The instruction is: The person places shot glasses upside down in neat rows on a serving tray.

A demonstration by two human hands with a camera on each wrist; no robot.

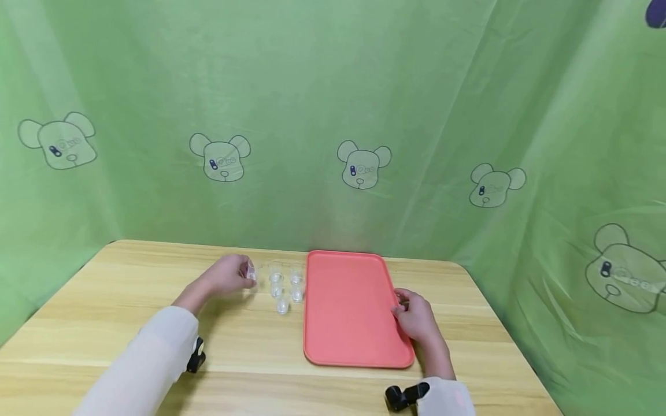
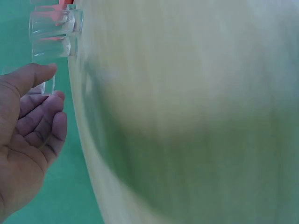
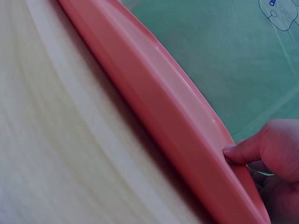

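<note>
My left hand (image 1: 231, 274) pinches a small clear cup (image 1: 251, 272) between thumb and fingers, at the left of the other cups. In the left wrist view that cup (image 2: 48, 85) shows partly behind the thumb. Several more clear cups (image 1: 282, 305) stand grouped between this hand and a red tray (image 1: 354, 312). The tray is a rounded rectangle lying on the table, with nothing on it. My right hand (image 1: 416, 316) grips its right edge, and in the right wrist view the thumb (image 3: 238, 151) lies over the rim while the other fingers are partly hidden behind it.
The wooden table (image 1: 244, 358) has rounded far corners. A green curtain (image 1: 291, 86) printed with bear heads hangs right behind it and along both sides. Black wrist cameras (image 1: 406, 397) sit on both forearms.
</note>
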